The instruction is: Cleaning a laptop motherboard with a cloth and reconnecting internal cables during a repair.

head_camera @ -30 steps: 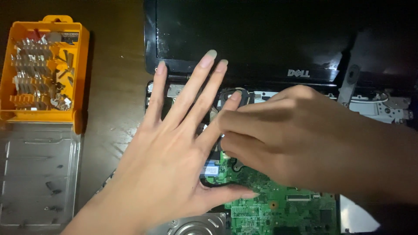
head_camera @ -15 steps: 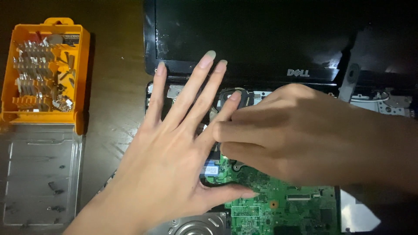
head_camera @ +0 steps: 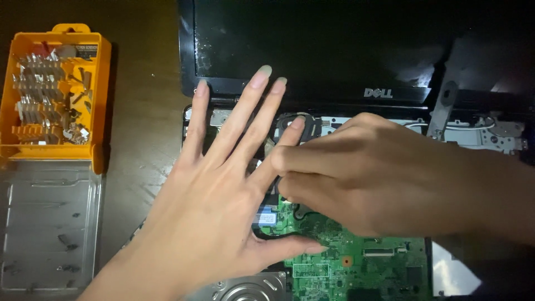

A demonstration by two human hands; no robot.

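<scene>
Opened laptop (head_camera: pixel 356 111) lying toward the far right of the wooden table (head_camera: pixel 145 111), bottom casing off, green circuit board (head_camera: pixel 356 267) bared on the near side, dark screen laid flat toward the far edge. Left hand (head_camera: pixel 212 212) spread flat over the left part of the laptop's insides — all fingers open and fanned, tips reaching the lower bezel of the screen, thumb stretched out across the green board. Gripping nothing, just pressing down palm-first. Right hand (head_camera: pixel 373 184) coming in from the right edge, fingers curled and bunched together, tips meeting the left index finger right by a round black fan (head_camera: pixel 292 129). Pinching something small? Cannot tell — fingertips hidden behind the knuckles. Silver hinge bracket (head_camera: pixel 443 111) standing up just beyond the right wrist, white cables trailing past it. Round metal drive plate (head_camera: pixel 245 290) peeking out at the near edge under the left palm. Over at the table's left side, well apart: orange bit case (head_camera: pixel 58 92) full of metal screwdriver bits, its clear lid (head_camera: pixel 50 228) folded open toward the near edge.
</scene>
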